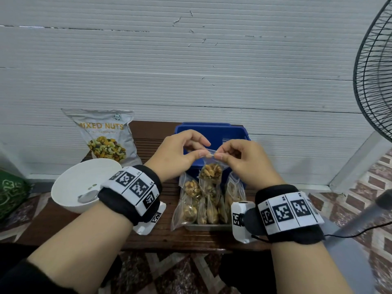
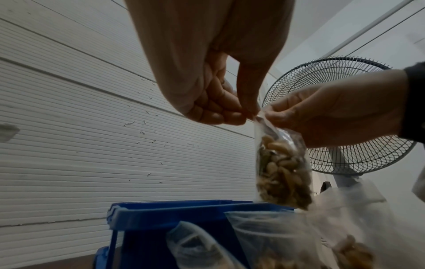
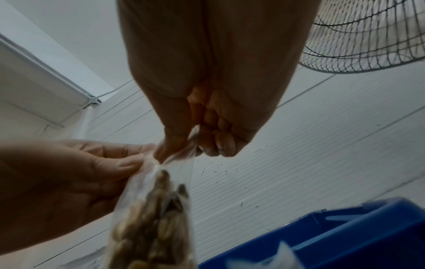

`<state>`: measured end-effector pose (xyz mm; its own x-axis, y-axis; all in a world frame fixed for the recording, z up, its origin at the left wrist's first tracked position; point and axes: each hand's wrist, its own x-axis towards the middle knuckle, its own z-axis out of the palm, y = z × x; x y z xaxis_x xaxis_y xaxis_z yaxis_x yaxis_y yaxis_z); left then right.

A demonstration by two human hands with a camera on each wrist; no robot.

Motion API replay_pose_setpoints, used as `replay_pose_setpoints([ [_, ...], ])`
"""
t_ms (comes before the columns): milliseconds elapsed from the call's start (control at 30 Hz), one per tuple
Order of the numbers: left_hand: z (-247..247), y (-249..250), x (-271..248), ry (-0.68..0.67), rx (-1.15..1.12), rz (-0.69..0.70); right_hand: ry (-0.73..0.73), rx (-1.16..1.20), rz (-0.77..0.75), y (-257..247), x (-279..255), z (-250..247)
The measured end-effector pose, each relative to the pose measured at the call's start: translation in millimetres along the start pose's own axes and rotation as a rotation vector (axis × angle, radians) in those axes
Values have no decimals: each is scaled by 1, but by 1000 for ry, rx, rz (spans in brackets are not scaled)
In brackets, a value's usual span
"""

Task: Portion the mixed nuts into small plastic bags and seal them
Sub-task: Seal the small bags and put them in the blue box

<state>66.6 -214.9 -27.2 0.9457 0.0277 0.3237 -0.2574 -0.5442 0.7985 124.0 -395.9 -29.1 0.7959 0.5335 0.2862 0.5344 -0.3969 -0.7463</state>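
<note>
A small clear plastic bag (image 1: 211, 169) (image 2: 281, 169) (image 3: 156, 216) partly filled with mixed nuts hangs in the air in front of the blue bin (image 1: 212, 132). My left hand (image 1: 180, 152) (image 2: 220, 109) pinches the left end of its top edge between thumb and fingers. My right hand (image 1: 239, 160) (image 3: 202, 138) pinches the right end of the same edge. Several filled bags (image 1: 201, 200) stand in a metal tray (image 1: 206, 227) below. The mixed nuts pack (image 1: 106, 136) stands at the back left.
A white bowl (image 1: 73, 192) with a metal spoon (image 1: 88, 197) sits at the left of the low brown wooden table (image 1: 165, 238). A standing fan (image 1: 375, 77) is at the right, a ribbed white wall behind.
</note>
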Motion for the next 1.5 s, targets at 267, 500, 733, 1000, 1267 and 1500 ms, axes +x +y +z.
replay_pose_setpoints([
  [267, -17, -28, 9, 135, -73, -133, 86, -152, -1, -34, 2, -50],
  [500, -27, -75, 27, 288, 59, -415, -31, -439, -5, -49, 49, -102],
  [733, -16, -97, 52, 247, 46, -440, -370, -717, 92, -6, 116, -79],
  [1000, 0, -126, 68, 150, 91, -404, -727, -932, 166, 59, 165, -34],
  [1267, 1, -131, 68, 179, -22, -384, -868, -1111, 190, 80, 185, -5],
  [1500, 3, -137, 68, 189, -100, -407, -780, -1236, 145, 91, 191, 8],
])
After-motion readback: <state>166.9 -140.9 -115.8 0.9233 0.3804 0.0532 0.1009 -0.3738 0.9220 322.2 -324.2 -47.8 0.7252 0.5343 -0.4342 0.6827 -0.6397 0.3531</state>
